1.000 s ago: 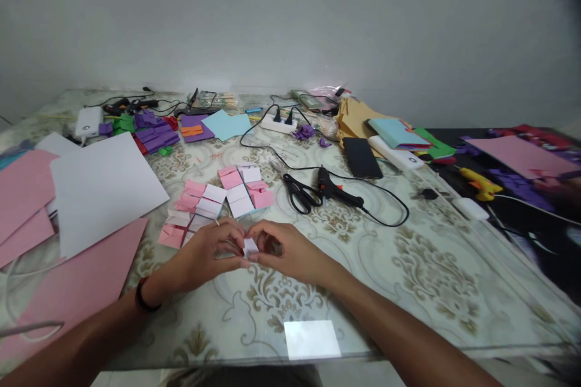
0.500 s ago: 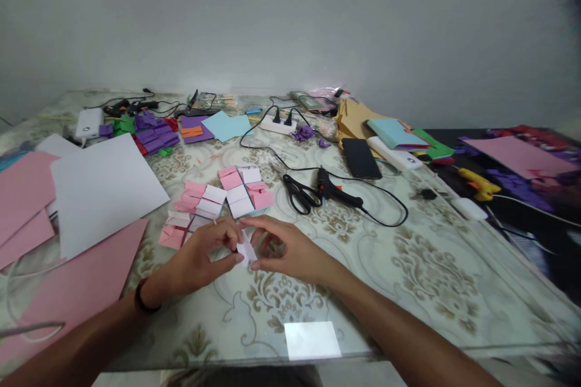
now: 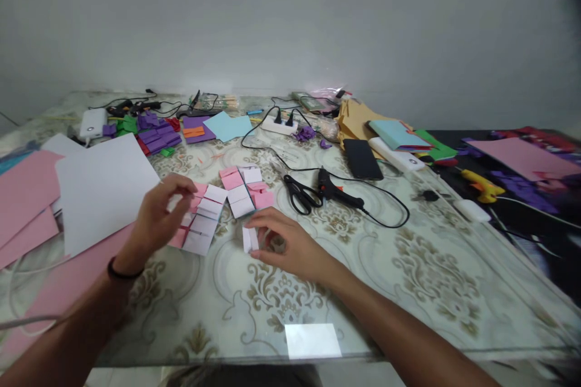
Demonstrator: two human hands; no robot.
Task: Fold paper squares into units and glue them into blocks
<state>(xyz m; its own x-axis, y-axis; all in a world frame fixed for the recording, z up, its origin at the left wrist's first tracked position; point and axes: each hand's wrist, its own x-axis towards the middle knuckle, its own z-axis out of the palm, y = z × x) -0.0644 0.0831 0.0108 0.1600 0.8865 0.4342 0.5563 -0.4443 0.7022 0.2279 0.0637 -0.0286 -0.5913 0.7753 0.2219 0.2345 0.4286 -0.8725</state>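
My right hand (image 3: 284,242) pinches a small folded white paper (image 3: 249,239) between thumb and fingers, low over the table. Up and to the left, my left hand (image 3: 166,211) is raised by a group of folded pink and white papers (image 3: 212,208); its fingers are curled and partly overlap, so whether anything is between them is hidden. A second group of pink and white folded pieces (image 3: 239,201) lies just behind my right hand. Black scissors (image 3: 300,195) and a black glue gun (image 3: 338,190) rest further right.
Large white (image 3: 104,193) and pink sheets (image 3: 25,193) cover the left side. A power strip (image 3: 279,126), a dark phone (image 3: 362,158), a white power bank (image 3: 396,155) and purple folded papers (image 3: 157,136) lie further back. A looped black cable runs right of the glue gun.
My left hand has let go of the small white paper and moved left and up towards the pink and white group. My right hand stays in place with the paper.
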